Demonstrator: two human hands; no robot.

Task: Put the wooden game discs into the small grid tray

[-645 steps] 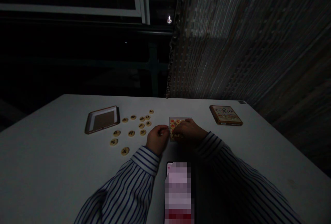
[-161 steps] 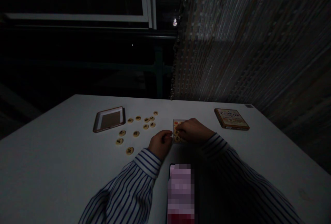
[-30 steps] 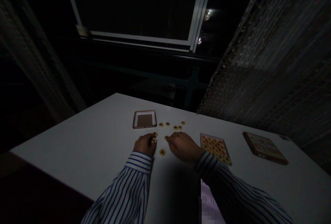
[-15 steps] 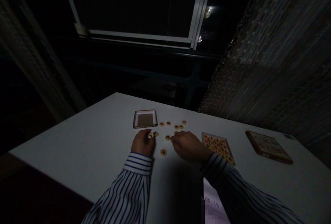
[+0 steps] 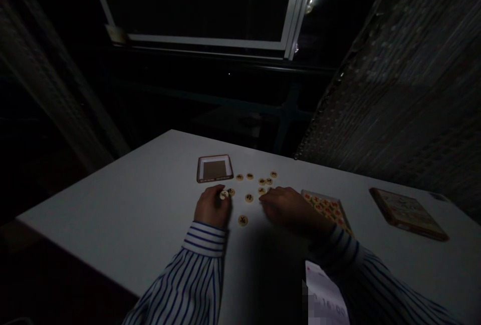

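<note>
My left hand (image 5: 211, 207) rests on the white table with a Chinese chess piece (image 5: 224, 195) pinched between thumb and finger. Just behind that piece another Chinese chess piece (image 5: 231, 192) lies, partly covered. My right hand (image 5: 281, 207) is low over the table with curled fingers, its fingertips beside a black-marked piece (image 5: 262, 191); what lies under the fingers is hidden. Between the hands are a piece (image 5: 249, 198) and, nearer me, another piece (image 5: 243, 220). Several more pieces (image 5: 250, 176) lie loose farther back.
An open, shallow box lid (image 5: 199, 171) stands behind my left hand. Right of my right hand is a tray (image 5: 343, 207) of red-marked pieces, partly covered by my arm. A flat box (image 5: 409, 215) lies farther right. A lit phone (image 5: 325, 290) is near the front edge.
My right hand has drawn slightly right, away from the middle piece it was at. My left hand still holds its piece. The whole view has shifted a little.
</note>
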